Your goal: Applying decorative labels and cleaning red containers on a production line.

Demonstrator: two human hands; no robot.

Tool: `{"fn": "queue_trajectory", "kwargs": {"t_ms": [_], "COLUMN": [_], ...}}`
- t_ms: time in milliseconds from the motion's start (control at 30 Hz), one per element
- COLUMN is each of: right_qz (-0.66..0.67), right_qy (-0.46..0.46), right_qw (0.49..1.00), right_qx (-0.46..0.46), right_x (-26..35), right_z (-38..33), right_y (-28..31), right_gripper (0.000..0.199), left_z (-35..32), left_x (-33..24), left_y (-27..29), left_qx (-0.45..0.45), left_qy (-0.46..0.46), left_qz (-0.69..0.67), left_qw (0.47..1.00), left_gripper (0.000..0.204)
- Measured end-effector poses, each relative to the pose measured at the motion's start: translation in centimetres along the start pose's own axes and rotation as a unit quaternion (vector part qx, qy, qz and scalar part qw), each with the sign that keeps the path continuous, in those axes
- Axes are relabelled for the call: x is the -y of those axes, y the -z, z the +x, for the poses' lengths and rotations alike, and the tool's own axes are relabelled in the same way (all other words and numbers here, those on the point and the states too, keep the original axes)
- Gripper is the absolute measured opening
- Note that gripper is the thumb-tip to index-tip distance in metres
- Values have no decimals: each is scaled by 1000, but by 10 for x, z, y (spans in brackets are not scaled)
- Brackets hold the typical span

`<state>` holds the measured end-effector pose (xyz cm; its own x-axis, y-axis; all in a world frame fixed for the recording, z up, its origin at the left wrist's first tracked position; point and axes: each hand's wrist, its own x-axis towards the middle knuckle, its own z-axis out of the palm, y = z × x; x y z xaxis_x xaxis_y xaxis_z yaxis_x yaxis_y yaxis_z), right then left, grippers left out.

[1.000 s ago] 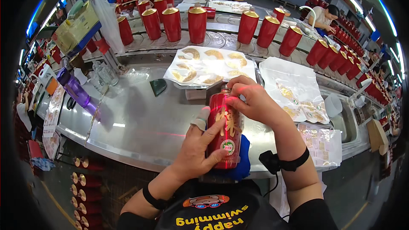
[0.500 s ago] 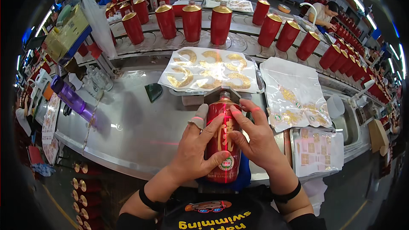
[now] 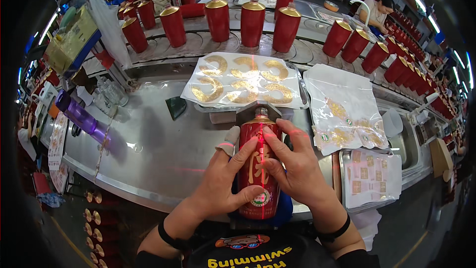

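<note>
A red glossy bottle (image 3: 256, 206) with gold characters and a green-white round emblem lies in front of me, neck pointing away. Its neck rests at a notched metal bracket (image 3: 257, 104), with blue cloth (image 3: 284, 208) under its lower end. My left hand (image 3: 218, 176) grips its left side, index finger and thumb on the front; another finger wears a pale finger cot. From the right, my right hand (image 3: 296, 161) holds it, index fingertip and thumb pressed to the gold lettering. Red laser lines cross the bottle and fingers.
Beyond the bracket lies a sheet of gold C-shaped decals (image 3: 243, 79). Decal sheets (image 3: 342, 109) and a tray of small decals (image 3: 369, 178) stand right, beside a sink (image 3: 409, 144). Red bottles (image 3: 253, 25) line the conveyor. A purple water bottle (image 3: 79, 114) is left. Co-workers sit across.
Several conveyor bottles have shifted, those at the left toward the left. The bottle in my hands sits slightly lower in view, its lettering a little further left. The co-worker opposite now holds a bottle sideways.
</note>
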<state>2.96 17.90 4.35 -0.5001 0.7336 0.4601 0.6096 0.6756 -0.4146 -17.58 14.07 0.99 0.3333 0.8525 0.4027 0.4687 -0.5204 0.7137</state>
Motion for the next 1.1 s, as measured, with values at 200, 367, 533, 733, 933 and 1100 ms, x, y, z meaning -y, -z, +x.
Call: {"fn": "queue_trajectory", "kwargs": {"t_ms": [200, 367, 533, 733, 933, 1100], "right_qz": [-2, 72, 267, 178, 21, 3], "right_qy": [3, 9, -143, -53, -4, -12], "right_qw": [1000, 997, 952, 983, 999, 999], "right_qx": [10, -6, 46, 14, 48, 40], "right_x": [0, -16, -28, -19, -3, 2], "right_z": [-4, -13, -19, -16, -9, -5], "right_y": [-2, -11, -24, -21, -7, -8], "right_gripper": [54, 59, 60, 56, 51, 52], "left_z": [-8, -29, -38, -22, -18, -17], "left_x": [3, 9, 3, -9, -11, -5], "left_y": [1, 1, -5, 1, 0, 5], "left_qx": [27, 35, 13, -10, -1, 9], "left_qy": [14, 17, -35, -11, 18, 31], "left_qz": [-14, -160, -86, -12, -24, -65], "left_qw": [999, 986, 996, 1000, 1000, 997], "left_gripper": [90, 104, 102, 69, 69, 71]}}
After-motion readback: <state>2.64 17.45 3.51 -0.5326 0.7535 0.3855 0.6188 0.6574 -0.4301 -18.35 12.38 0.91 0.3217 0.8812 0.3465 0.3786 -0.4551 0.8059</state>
